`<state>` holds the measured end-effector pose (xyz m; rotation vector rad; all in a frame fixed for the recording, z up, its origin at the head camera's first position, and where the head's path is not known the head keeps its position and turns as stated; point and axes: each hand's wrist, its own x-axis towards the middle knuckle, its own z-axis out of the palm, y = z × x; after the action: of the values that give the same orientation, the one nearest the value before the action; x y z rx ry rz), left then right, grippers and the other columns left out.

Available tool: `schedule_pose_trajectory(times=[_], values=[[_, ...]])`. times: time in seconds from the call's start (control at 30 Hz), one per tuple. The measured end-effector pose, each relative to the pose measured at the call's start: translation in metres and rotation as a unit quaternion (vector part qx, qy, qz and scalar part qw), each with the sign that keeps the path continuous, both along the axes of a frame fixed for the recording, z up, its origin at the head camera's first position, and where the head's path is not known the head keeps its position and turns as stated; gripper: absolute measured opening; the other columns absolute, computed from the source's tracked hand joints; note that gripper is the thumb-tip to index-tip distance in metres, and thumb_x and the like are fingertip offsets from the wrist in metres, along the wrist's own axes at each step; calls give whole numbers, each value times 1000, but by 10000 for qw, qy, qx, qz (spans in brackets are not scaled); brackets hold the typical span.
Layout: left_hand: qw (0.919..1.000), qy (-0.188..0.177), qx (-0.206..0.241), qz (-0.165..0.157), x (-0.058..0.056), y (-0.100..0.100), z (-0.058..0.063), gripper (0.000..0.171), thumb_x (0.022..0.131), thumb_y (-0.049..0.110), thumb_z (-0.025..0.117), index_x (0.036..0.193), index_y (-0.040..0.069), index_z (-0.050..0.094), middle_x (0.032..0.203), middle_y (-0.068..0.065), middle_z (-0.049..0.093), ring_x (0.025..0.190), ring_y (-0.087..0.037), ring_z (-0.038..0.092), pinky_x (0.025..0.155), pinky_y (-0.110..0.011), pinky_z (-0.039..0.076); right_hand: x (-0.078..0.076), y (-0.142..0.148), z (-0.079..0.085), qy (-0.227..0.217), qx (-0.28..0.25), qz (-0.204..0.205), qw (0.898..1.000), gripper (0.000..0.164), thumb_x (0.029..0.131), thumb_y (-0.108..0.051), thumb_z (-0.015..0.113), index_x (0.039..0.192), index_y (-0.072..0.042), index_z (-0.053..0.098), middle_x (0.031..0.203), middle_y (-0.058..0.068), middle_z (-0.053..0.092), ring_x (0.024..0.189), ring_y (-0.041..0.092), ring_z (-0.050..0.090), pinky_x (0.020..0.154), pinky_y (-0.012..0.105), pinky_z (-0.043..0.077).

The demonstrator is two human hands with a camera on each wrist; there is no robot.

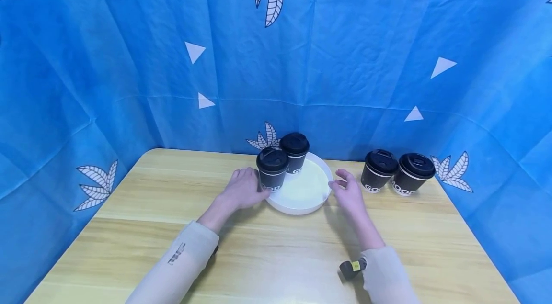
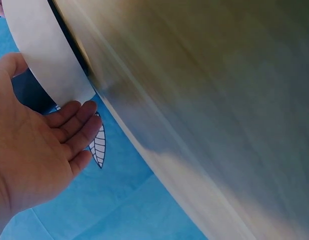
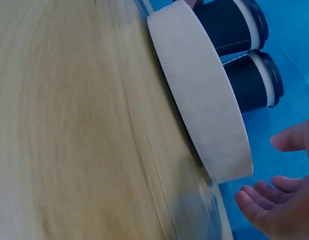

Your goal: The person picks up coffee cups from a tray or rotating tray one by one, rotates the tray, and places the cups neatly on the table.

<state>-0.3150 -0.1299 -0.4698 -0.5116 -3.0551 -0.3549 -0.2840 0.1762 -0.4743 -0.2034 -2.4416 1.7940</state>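
Note:
A round white tray stands toward the back of the table, holding two black lidded paper cups. The front cup is at its left edge, with the back cup just behind. My left hand is at the tray's left side beside the front cup, thumb and fingers spread. In the left wrist view, its loosely bent fingers lie at the outer tray wall, and the thumb tip goes behind the rim. My right hand is at the tray's right rim, fingers loosely bent, nothing in its grasp.
Two more black lidded cups, one beside another, stand at the table's back right. A blue patterned cloth hangs behind the wooden table and on both sides. A dark wrist device shows at the right sleeve.

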Motion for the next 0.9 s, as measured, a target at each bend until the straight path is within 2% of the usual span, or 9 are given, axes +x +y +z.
schedule_pose_trajectory(times=[0.13, 0.3, 0.6, 0.77, 0.9], values=[[10000, 24, -30, -2, 1, 1, 1, 68, 92, 61, 62, 119, -1, 58, 109, -10, 55, 106, -28, 48, 105, -45, 38, -3, 2, -4, -186, 133, 124, 9997, 62, 103, -9, 55, 158, 3, 31, 161, 21, 37, 146, 40, 41, 117, 53, 39], [10000, -8, 4, 18, 2, 3, 4, 70, 92, 59, 62, 122, -3, 57, 110, -11, 54, 107, -29, 48, 108, -46, 36, -6, 4, -6, -328, 166, 267, 9990, 62, 101, -5, 53, 158, 4, 31, 160, 25, 39, 145, 41, 42, 116, 52, 40], [9998, -149, 65, 90, 3, 7, 9, 70, 94, 57, 60, 125, -5, 57, 112, -13, 57, 109, -31, 51, 105, -47, 39, -9, 7, -8, -294, 409, 451, 9977, 60, 98, -4, 54, 155, 8, 37, 154, 30, 45, 140, 43, 49, 114, 50, 43], [9971, -394, 542, 351, 7, 7, 11, 58, 96, 53, 61, 115, -2, 59, 108, -13, 58, 107, -33, 53, 105, -49, 39, -6, 5, -7, -373, 489, 538, 9967, 62, 98, -5, 57, 154, 8, 37, 156, 29, 42, 139, 43, 50, 115, 51, 41], [9904, -559, 1079, 656, 9, 8, 12, 54, 94, 47, 64, 115, -3, 59, 110, -15, 60, 106, -34, 54, 103, -51, 39, -3, 5, -6, -470, 435, 556, 9964, 64, 96, -4, 60, 154, 7, 38, 156, 28, 43, 139, 42, 51, 115, 51, 41]])
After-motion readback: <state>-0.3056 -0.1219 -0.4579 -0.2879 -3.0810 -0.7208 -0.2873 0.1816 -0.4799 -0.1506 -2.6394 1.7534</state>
